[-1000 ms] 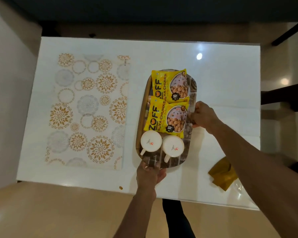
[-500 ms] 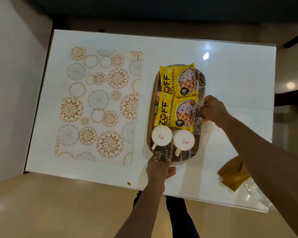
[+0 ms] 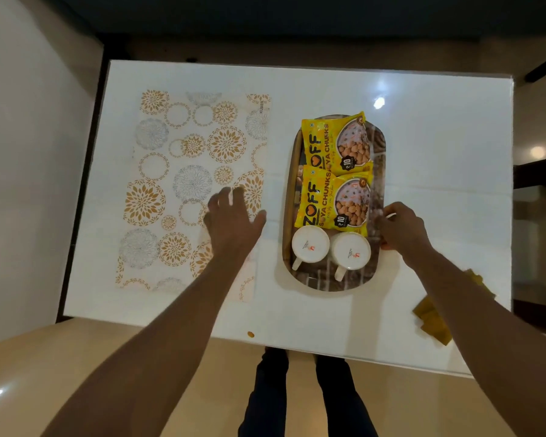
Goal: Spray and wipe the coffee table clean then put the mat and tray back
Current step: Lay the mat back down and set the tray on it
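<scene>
Up close first: fingers (image 3: 226, 200) of the left hand (image 3: 234, 223) spread out and fairly straight, held over the near right part of the mat (image 3: 183, 184), thumb sticking out toward the tray (image 3: 289, 184). Cannot tell if touching the mat or just above it. Fingers (image 3: 388, 216) of the right hand (image 3: 402, 227) curled, pinching the right rim of the tray. Tray long and rounded, sitting flat on the white coffee table (image 3: 438, 152), just beside the mat and to its right. Mat lying flat on the left half, covered in gold and grey flower circles. On the tray, two yellow snack packets (image 3: 334, 171) at the far end, two white cups (image 3: 330, 249) side by side at the near end. Near the right corner, a yellow cloth (image 3: 432, 321), partly hidden by the right arm.
</scene>
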